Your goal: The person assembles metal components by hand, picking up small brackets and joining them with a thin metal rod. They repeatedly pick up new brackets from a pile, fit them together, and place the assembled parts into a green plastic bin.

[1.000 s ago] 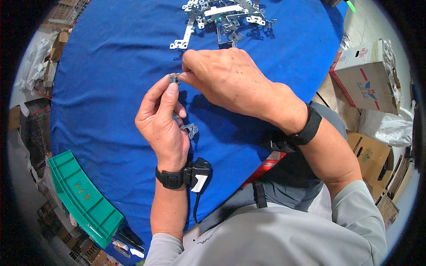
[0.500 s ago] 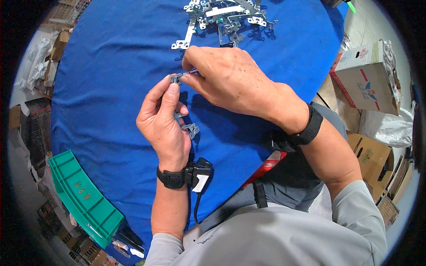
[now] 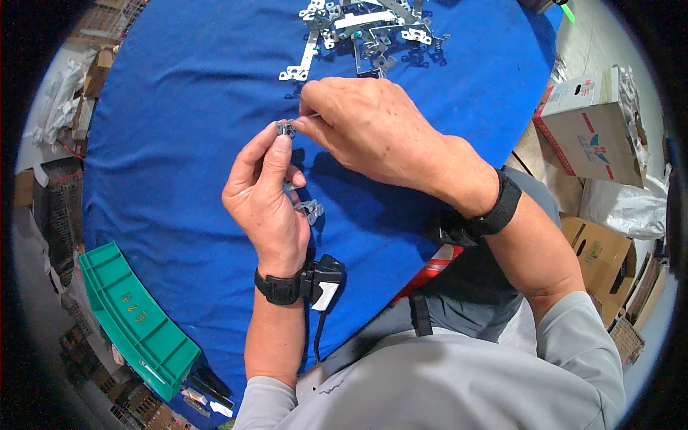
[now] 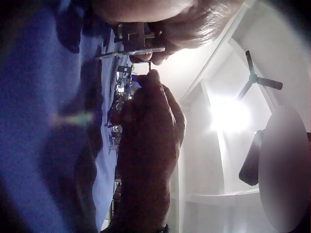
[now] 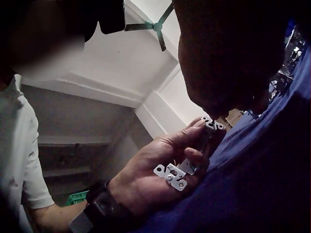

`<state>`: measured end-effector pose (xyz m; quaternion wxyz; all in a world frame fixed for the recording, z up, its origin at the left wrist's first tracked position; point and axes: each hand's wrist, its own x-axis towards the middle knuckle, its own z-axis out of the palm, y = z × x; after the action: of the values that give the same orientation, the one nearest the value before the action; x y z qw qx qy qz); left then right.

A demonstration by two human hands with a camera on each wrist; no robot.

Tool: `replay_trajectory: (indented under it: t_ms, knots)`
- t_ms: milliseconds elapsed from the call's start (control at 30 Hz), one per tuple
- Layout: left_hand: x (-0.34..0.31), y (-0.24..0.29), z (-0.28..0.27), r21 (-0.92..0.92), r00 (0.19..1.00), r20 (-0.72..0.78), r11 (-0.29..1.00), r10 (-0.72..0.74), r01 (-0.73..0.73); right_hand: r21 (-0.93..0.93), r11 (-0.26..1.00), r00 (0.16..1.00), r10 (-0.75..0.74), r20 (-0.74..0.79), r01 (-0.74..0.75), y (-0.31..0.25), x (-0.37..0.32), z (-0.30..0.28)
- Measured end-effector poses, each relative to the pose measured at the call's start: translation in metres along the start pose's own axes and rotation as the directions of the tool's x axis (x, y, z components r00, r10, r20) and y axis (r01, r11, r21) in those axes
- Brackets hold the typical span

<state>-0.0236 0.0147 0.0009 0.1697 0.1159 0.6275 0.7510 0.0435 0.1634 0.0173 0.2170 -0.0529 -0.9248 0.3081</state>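
My left hand (image 3: 264, 197) holds a silver metal bracket (image 3: 285, 128), its end pinched between thumb and index fingertips. A second holed metal end (image 5: 170, 177) rests at the palm in the right wrist view; the part between is hidden by the curled fingers. From the right, my right hand (image 3: 380, 129) meets the pinched end, thumb and curled index finger close together on a thin metal piece (image 3: 314, 115). Most of that piece is hidden, so I cannot tell its kind. In the left wrist view, the right thumb tip is right below the bracket's flat edge (image 4: 133, 52).
A pile of similar metal brackets (image 3: 369, 32) lies at the far side of the blue cloth (image 3: 172, 143). At the left edge stands a green tray (image 3: 163, 350) with several small brass-coloured pieces (image 3: 134, 308). Cardboard boxes (image 3: 591, 129) stand on the floor to the right.
The thin piece showed longer between the right fingers half a second ago; now little of it shows. The bracket end has turned slightly in the left fingertips, and both hands appear slightly further right.
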Motion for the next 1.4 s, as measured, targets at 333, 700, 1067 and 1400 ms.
replay_trajectory:
  t_ms: [333, 700, 1067, 1400]
  knots:
    - [-0.001, 0.001, 0.0, 0.021, 1.0, -0.001, 1.0, -0.015, 0.015, 0.043, 0.999, 0.997, -0.03, -0.075, 0.033, 0.003, 0.0, 0.005]
    - [-0.001, 0.0, -0.001, 0.002, 1.0, -0.003, 1.0, -0.018, 0.018, 0.069, 0.997, 0.999, -0.02, -0.05, 0.023, 0.004, 0.0, 0.002]
    - [0.0, 0.001, -0.001, -0.005, 1.0, 0.001, 1.0, -0.013, 0.013, 0.058, 0.996, 0.989, -0.06, -0.131, 0.068, 0.005, 0.001, 0.002]
    - [0.0, 0.001, 0.0, 0.014, 0.999, 0.012, 0.999, -0.037, 0.037, -0.009, 0.995, 0.989, -0.097, -0.115, 0.097, 0.003, -0.001, 0.001]
